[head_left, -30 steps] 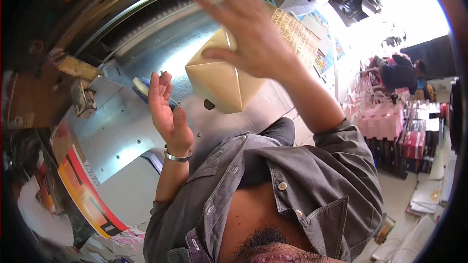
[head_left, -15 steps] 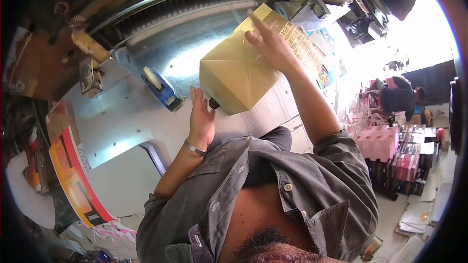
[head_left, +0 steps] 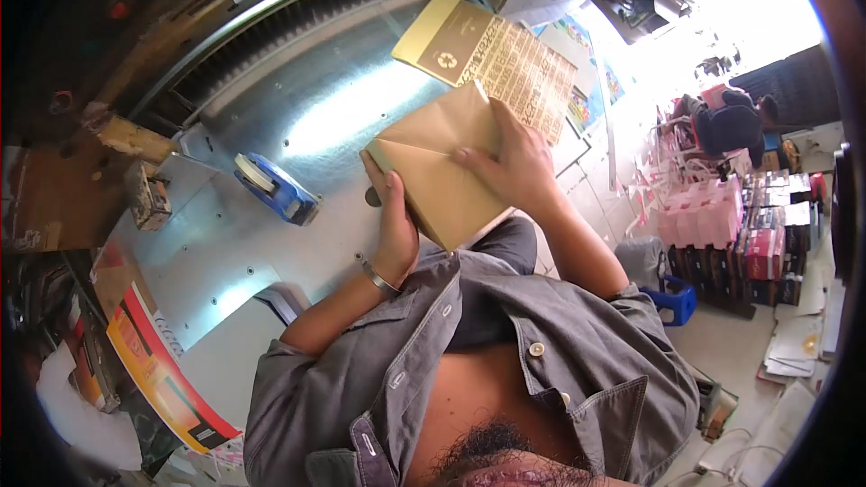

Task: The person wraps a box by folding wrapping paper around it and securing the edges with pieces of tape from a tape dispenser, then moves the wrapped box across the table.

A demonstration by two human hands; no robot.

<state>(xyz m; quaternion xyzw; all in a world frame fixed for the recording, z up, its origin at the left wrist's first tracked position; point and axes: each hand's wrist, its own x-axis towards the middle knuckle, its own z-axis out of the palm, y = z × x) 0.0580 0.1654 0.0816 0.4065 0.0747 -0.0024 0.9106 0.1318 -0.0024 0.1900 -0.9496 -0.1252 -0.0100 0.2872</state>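
A tan stack of paper or packet with creases meeting near its middle point(head_left: 433, 185) is held between both hands, just in front of my body. My left hand point(head_left: 397, 234) grips its left edge, thumb on top and the other fingers hidden below. On the right side, my right hand point(head_left: 523, 162) holds it with the thumb across the upper face and fingers along the far edge. Beyond it lies a flat printed brown-and-yellow packet point(head_left: 505, 50) on the metal table point(head_left: 334, 171). A blue tape dispenser point(head_left: 280, 189) stands to the left.
A slotted metal machine point(head_left: 298, 27) runs along the back of the table. A red and yellow printed sheet point(head_left: 162, 379) sticks out at the left. Stacked boxes point(head_left: 722, 252) and a blue stool point(head_left: 672, 300) stand on the right.
The tan stack has come toward my body, uncovering the printed packet. My left hand, earlier open beside it, now grips its edge; my right hand has moved from over it to its side.
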